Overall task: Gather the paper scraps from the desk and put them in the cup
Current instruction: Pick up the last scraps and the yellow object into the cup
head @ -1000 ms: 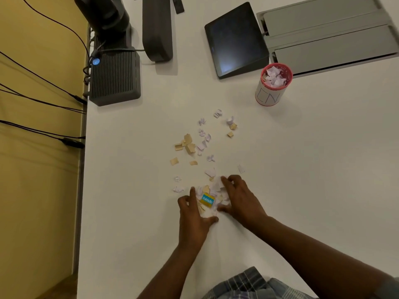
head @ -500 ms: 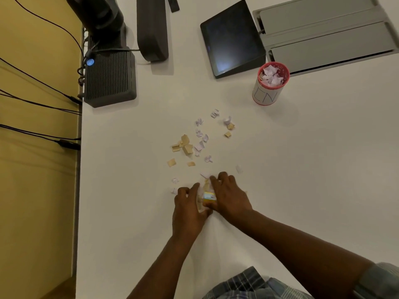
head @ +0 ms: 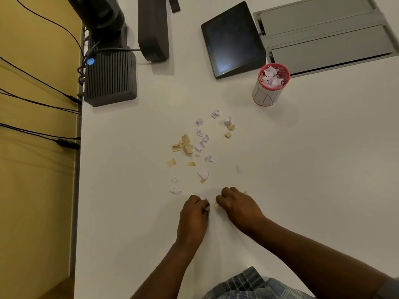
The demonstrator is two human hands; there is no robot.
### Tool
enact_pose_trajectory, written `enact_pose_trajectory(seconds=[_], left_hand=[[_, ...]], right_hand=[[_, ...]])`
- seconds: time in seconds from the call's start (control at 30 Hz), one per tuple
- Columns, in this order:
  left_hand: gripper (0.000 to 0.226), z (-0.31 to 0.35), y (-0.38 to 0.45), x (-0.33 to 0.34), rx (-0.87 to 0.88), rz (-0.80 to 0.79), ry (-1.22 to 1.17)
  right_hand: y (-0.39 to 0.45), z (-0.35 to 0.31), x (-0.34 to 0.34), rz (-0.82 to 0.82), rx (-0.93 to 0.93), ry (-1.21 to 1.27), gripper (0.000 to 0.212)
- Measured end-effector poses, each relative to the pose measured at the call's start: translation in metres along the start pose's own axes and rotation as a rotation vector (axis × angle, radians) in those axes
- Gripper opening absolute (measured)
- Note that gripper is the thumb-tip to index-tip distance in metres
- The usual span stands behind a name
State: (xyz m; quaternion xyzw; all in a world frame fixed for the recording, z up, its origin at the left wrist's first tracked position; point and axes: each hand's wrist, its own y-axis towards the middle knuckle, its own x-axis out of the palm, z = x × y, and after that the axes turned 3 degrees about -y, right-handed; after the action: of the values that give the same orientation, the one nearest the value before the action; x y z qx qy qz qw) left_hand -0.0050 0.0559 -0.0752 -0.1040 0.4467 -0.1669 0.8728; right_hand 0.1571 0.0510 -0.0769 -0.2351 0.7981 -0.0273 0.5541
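Both hands rested knuckles-up, close together but apart. The left hand (head: 193,214) was curled into a loose fist, fingers tucked under. The right hand (head: 236,205) was likewise clenched, its forearm angling in from the lower right.

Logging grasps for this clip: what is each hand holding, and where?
Left hand and right hand are each closed on small paper scraps pinched at the fingertips; only bits show.
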Motion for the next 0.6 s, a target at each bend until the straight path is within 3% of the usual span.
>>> enact_pose_trajectory(seconds=[0.33, 0.43, 0.6], left_hand=[[0.016, 0.009, 0.023, -0.006, -0.121, 0.048, -0.323], [0.014, 0.016, 0.037, -0.011, -0.122, 0.035, -0.377], [0.015, 0.026, 0.049, -0.015, -0.091, 0.032, -0.392]], right_hand=[[0.003, 0.06, -0.051, 0.229, 0.518, 0.568, 0.01], [0.014, 0.077, -0.079, 0.268, 0.571, 0.61, 0.006], [0.044, 0.108, -0.147, 0.47, 0.525, 0.52, 0.011]])
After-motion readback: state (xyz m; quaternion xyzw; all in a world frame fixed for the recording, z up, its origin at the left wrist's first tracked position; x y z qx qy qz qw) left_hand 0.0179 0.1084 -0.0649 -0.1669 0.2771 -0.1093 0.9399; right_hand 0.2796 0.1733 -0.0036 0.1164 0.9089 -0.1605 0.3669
